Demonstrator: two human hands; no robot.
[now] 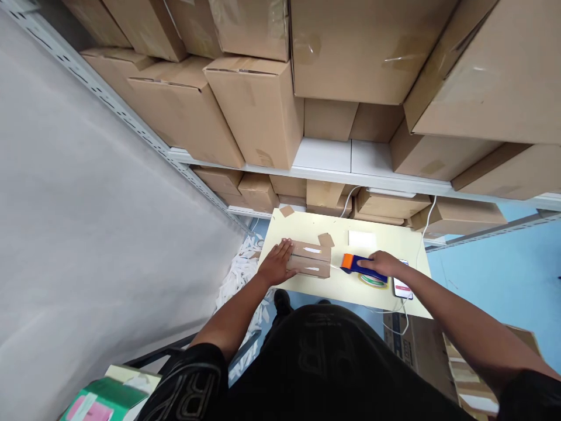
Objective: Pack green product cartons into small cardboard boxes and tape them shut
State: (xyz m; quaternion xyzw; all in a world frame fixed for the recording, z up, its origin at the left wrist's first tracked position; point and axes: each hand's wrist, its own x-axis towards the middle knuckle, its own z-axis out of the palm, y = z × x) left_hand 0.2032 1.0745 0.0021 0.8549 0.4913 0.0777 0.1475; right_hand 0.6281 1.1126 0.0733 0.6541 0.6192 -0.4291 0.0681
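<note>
A small cardboard box lies on the pale yellow table, with white marks on its top and a dark seam along its middle. Flat on its left end rests my left hand, fingers stretched out. My right hand is wrapped round a blue tape dispenser with an orange front. The dispenser sits just right of the box, and a thin pale strip shows between the two. Under the dispenser, a roll with green and yellow rings is partly hidden.
A phone with a white cable lies at the table's right. Behind the box are cardboard scraps and a white block. Shelves full of cartons stand beyond the table. White paper strips litter the floor at left.
</note>
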